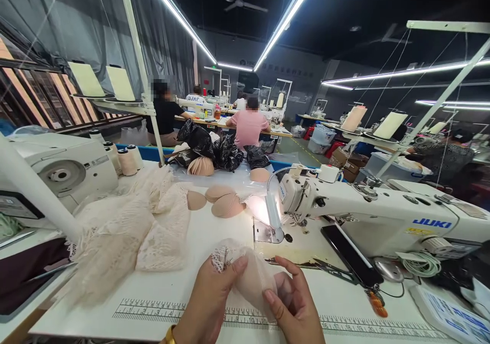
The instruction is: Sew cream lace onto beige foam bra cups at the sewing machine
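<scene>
A small piece of pale sheer fabric with a lace edge [250, 277] is stretched between my two hands, above the ruler printed on the table. My left hand [214, 293] is closed on its left side, the thumb pressed on top near the lace. On the right side my right hand [293, 303] pinches the fabric between thumb and fingers, with the index finger raised. Beyond the hands stands a white sewing machine [367, 206], its lamp lit over the metal needle plate [268, 231]. Several beige cup pads [227, 206] lie behind the fabric.
Heaped cream lace [115, 231] covers the table's left side. Thread snips [337, 271] and a phone [350, 254] lie right of my hands. Black plastic bags [214, 142] sit at the back edge. Thread cones [390, 125] stand on racks. Other people work at machines farther off.
</scene>
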`<state>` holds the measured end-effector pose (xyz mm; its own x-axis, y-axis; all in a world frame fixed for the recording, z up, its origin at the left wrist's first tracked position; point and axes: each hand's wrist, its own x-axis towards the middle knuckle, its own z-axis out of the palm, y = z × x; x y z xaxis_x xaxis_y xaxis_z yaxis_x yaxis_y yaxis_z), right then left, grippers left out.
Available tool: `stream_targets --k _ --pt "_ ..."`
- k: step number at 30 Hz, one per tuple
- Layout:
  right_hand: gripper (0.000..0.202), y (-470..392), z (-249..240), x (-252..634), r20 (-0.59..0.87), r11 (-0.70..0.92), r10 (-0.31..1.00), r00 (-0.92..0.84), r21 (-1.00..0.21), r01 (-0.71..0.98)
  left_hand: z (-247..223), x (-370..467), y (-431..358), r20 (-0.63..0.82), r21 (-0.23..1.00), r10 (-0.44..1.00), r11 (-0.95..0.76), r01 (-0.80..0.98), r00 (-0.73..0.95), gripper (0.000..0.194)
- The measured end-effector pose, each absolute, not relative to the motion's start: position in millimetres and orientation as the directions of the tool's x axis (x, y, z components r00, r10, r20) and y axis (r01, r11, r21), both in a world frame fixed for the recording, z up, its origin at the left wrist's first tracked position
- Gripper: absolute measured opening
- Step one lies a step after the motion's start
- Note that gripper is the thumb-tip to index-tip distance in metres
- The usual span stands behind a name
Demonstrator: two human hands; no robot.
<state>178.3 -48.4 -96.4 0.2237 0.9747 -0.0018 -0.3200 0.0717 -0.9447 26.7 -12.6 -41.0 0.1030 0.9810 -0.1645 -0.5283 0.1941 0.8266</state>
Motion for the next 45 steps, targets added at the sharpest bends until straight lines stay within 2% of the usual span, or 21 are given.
stream_targets --k 6,10,14,17,20,25,30,37,45 --pt "0.082 -38 -82 182 -0.092 -0.010 0.982 0.163 -0.897 -0.443 -38 28 -12 -0.265 0.722 0.943 0.334 -0.606 0.203 0.055" --pt "0.087 -37 -77 184 -0.098 -0.004 0.977 0.189 -0.897 -0.441 -36 28 -13 -0.360 0.656 0.902 0.427 -0.622 0.240 0.047" --pt "0.086 -39 -79 184 -0.071 0.020 0.977 0.202 -0.909 -0.416 -35 31 -10 -0.230 0.729 0.915 0.388 -0.564 0.332 0.047" --pt "0.082 -39 -82 183 -0.054 0.030 0.978 0.199 -0.918 -0.396 -34 34 -6 -0.161 0.794 0.952 0.283 -0.538 0.262 0.050" --pt "0.081 -36 -85 182 -0.056 0.039 0.976 0.208 -0.903 -0.429 -32 35 -4 -0.176 0.797 0.957 0.275 -0.537 0.229 0.053" --pt "0.084 -32 -86 184 -0.082 0.022 0.979 0.189 -0.870 -0.493 -32 37 -4 -0.223 0.736 0.936 0.346 -0.582 0.273 0.048" --pt "0.078 -31 -83 185 -0.094 0.018 0.975 0.200 -0.867 -0.499 -35 38 -2 -0.239 0.724 0.929 0.364 -0.586 0.283 0.049" --pt "0.083 -29 -80 188 -0.098 0.014 0.975 0.201 -0.872 -0.490 -40 42 1 -0.229 0.701 0.916 0.390 -0.597 0.329 0.052" --pt "0.089 -26 -81 191 -0.104 0.028 0.967 0.232 -0.863 -0.504 -38 49 7 -0.312 0.630 0.854 0.514 -0.582 0.416 0.033"
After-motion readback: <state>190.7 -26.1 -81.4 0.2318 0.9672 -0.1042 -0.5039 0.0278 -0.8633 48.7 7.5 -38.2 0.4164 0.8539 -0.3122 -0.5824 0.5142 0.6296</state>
